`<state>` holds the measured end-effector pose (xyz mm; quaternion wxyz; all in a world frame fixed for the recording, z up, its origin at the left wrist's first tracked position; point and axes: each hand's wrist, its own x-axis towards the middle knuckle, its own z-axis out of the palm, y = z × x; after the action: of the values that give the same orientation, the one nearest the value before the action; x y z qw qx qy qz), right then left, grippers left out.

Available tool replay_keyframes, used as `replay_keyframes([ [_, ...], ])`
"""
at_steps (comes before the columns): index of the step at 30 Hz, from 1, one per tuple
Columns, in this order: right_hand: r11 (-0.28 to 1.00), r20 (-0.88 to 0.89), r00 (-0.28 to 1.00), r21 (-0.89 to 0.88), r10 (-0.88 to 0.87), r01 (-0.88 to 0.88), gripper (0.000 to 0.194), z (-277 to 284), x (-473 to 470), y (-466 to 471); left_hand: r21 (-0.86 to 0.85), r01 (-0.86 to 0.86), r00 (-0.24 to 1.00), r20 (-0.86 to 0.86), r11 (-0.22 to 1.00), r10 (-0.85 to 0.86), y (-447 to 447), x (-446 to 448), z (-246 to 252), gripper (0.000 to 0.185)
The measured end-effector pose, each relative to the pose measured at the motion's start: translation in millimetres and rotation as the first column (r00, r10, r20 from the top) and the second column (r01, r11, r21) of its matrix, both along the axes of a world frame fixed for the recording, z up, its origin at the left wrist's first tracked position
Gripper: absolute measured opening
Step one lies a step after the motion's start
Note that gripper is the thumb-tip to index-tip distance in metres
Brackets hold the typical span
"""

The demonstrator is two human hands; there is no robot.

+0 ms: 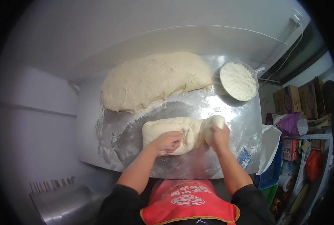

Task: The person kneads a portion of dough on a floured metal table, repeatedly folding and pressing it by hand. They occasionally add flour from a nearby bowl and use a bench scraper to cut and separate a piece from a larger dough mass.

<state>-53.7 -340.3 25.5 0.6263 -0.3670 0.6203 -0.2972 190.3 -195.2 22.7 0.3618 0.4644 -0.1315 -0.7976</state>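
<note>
A smaller piece of pale dough [158, 129] lies folded on the floured metal worktop [178, 168] in front of me. Its right end is drawn out into a narrower, rounded lump, and my right hand [219, 136] is shut around that lump. Against the dough's near side rests my left hand [168, 143], its fingers curled and somewhat blurred; whether they pinch dough is hidden. A fold in the dough rises just right of those fingers. Behind it spreads a much larger mass of dough [155, 80], apart from the piece under my hands.
A clear handled container of flour [238, 81] stands at the back right. A blue flour-dusted scraper [244, 158] lies near the right edge. The wall [167, 36] closes off the back. Cardboard boxes [287, 99] and a loaded shelf [307, 137] stand to the right.
</note>
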Motion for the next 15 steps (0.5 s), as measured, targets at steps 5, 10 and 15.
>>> replay_keyframes([
  [5, 0.636, -0.084, 0.769, -0.509, 0.634, -0.58, 0.058, 88.6, 120.3, 126.2, 0.048, -0.821, 0.561, 0.252, 0.568, 0.789, 137.4, 101.9, -25.0, 0.033],
  [10, -0.005, -0.378, 0.131, -0.339, 0.916, -0.941, 0.049, -58.1, 223.6, 191.5, -0.046, -0.946, 0.273, 0.423, 0.321, 0.864, 147.7, 158.5, -40.4, 0.036],
  [15, 0.42, -0.3, 0.528, -0.355, 0.795, -0.835, 0.041, 15.9, 244.0, 118.8, -0.309, -0.459, 0.353, 0.797, 0.833, 0.491, 105.8, 169.7, -61.3, 0.055],
])
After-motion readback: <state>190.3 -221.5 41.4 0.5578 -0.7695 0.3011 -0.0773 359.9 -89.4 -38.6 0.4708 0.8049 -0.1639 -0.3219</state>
